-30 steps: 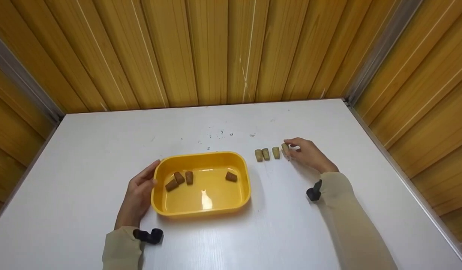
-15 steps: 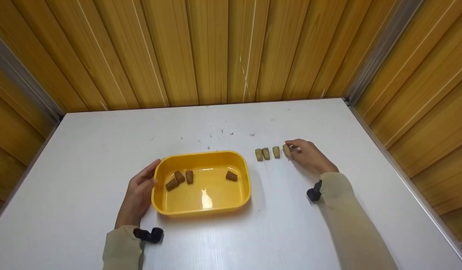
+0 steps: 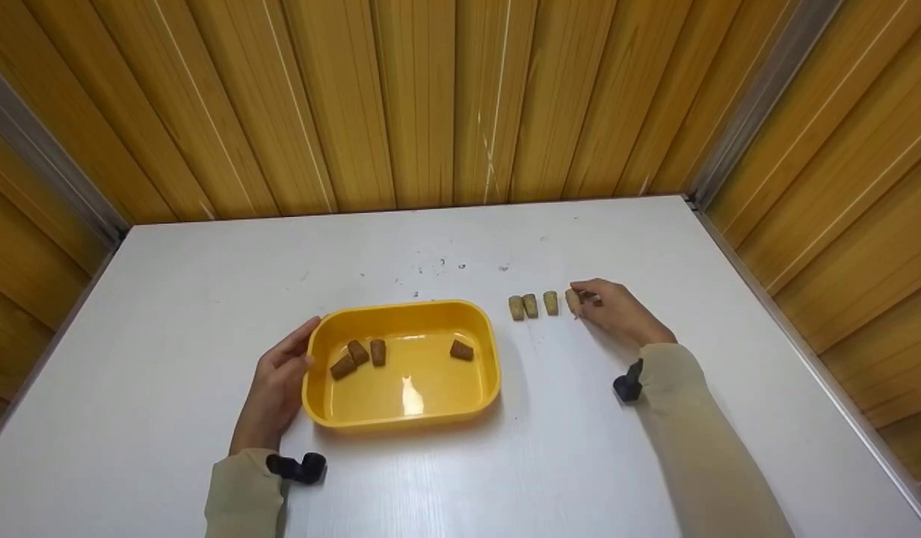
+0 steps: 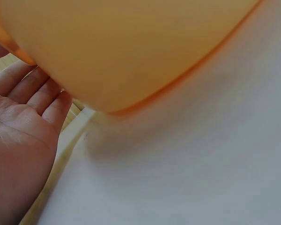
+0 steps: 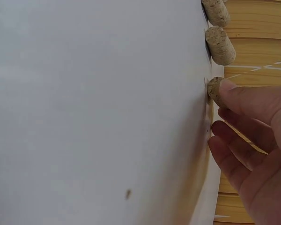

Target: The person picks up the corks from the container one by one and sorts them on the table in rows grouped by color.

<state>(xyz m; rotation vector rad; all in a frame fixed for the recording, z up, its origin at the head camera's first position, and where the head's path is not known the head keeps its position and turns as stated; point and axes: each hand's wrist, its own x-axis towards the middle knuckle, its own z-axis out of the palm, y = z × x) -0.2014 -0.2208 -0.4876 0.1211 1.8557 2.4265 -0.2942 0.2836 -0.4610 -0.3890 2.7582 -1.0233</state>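
My left hand [image 3: 275,385] holds the left end of a yellow plastic box [image 3: 401,424], thumb near the rim; in the left wrist view its fingers [image 4: 54,101] lie against the outer wall. Inside the box, three brown stoppers [image 3: 344,366] are grouped at the left and another brown stopper [image 3: 461,350] lies at the right. On the right, my right hand [image 3: 616,310] pinches a pale tapered cork [image 3: 573,300] at the end of a row. Its thumb covers part of that cork [image 5: 214,89] in the right wrist view. Three more pale corks [image 3: 551,302] lie to its left.
A white table [image 3: 445,486] carries everything, with small dark marks [image 3: 442,263] behind the box. Yellow wood-patterned panels [image 3: 416,104] stand behind and on both sides. A small black device [image 3: 300,469] is on each wrist.
My right hand, with the pale cork, has shifted very slightly right, a little further from the other corks. The left hand, the box and the brown stoppers stay put.
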